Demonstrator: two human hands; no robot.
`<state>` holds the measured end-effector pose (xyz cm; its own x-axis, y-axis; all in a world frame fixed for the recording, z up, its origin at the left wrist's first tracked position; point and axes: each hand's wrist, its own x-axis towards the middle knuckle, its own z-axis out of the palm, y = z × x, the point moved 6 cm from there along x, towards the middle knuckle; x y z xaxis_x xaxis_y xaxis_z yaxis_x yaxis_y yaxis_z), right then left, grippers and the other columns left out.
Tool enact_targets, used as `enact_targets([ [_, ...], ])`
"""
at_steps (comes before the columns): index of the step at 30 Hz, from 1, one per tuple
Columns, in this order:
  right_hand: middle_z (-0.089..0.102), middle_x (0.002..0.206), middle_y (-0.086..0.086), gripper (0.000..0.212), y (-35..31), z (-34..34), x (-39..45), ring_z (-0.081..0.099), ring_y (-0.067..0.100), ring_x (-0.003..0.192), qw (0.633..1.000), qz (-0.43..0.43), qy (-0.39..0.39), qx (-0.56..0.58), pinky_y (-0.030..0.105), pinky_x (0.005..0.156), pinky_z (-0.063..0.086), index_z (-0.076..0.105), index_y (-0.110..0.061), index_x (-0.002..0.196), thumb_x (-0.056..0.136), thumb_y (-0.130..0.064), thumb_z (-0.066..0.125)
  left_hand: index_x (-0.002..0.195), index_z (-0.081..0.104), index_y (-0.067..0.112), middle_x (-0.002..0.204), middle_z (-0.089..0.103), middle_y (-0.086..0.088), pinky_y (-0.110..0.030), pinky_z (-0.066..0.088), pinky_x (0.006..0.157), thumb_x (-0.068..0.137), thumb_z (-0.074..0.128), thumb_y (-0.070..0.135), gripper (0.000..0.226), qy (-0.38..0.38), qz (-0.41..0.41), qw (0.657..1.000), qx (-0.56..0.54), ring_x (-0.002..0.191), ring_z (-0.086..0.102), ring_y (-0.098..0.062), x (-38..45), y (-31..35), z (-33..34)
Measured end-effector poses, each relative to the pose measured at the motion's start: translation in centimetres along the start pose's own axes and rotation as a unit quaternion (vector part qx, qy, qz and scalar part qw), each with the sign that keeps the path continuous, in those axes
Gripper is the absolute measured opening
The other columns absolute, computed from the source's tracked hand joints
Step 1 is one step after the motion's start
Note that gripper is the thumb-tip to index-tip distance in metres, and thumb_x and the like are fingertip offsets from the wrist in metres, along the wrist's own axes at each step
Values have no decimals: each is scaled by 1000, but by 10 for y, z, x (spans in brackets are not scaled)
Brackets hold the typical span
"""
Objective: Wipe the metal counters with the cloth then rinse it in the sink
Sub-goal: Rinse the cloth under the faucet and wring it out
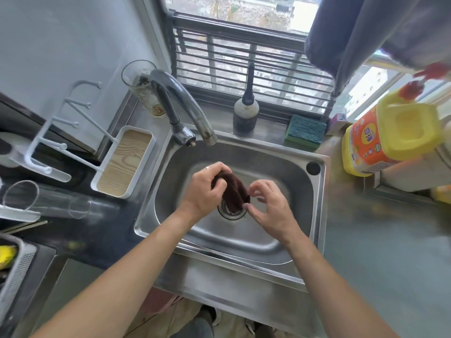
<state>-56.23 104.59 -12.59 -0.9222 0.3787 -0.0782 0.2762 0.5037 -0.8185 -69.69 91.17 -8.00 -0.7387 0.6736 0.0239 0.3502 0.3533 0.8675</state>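
Head view looks down into the stainless sink [280, 167], with the grey metal counter [380, 252] at its 3 o'clock. You are at the rinse step, though no water shows from the faucet [185, 103] at 11 o'clock. Your left hand [203, 189] grips the dark brown cloth [233, 191], bunched over the drain [230, 211] at the basin's centre. Your right hand [269, 206], at the cloth's 3 o'clock, pinches its lower end with curled fingertips. Next you likely need water running, then a firm two-handed wring.
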Motion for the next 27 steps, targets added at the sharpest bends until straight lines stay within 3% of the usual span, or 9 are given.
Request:
enact_targets([
  [5,55,120,-7,31,-3,8,-2,65,8,99,999,-24,-44,-3,28,94,54,66,-31,114,86,-25,77,87,61,20,67,58,12,-34,47,63,83,44,8,21,8,-54,996,-69,63,52,-12,6,-3,0],
  [8,56,117,-9,20,-5,11,1,62,10,97,998,-50,-32,-35,35,86,56,68,-33,104,87,-24,73,87,62,18,69,59,-3,-40,50,61,84,44,7,21,12,-76,993,-89,64,54,-24,7,-8,-5],
  [10,57,114,-12,16,-7,17,2,62,13,92,996,-64,-34,-55,41,79,57,67,-31,101,89,-21,69,87,63,20,70,60,-2,-40,52,62,83,44,9,22,14,-105,989,-104,66,56,-21,8,-17,-9],
  [14,53,122,-13,39,-9,26,7,61,10,92,997,-33,-41,-58,39,86,56,61,-36,123,90,-17,69,90,63,15,71,60,4,-32,47,65,84,44,8,21,-8,-126,982,-139,67,54,-13,10,-30,-19],
  [16,54,122,-12,40,-12,30,11,60,8,92,996,-33,-49,-59,38,88,56,63,-36,125,90,-19,71,94,62,12,71,59,4,-31,44,63,86,44,6,21,-15,-115,982,-147,66,53,-12,10,-31,-25],
  [21,53,128,-11,40,-24,50,11,62,14,102,989,-71,-105,-78,41,84,58,60,-42,128,89,-32,62,118,48,23,78,49,-12,-38,43,59,98,43,-4,34,-13,-96,978,-186,65,47,-23,7,-38,-33],
  [27,43,142,-13,56,-32,70,9,63,14,105,968,-98,-156,-171,40,74,59,41,-54,141,95,-34,64,111,49,27,80,51,-8,-41,44,61,99,42,-2,32,-4,-92,988,-124,67,48,-21,7,-57,-39],
])
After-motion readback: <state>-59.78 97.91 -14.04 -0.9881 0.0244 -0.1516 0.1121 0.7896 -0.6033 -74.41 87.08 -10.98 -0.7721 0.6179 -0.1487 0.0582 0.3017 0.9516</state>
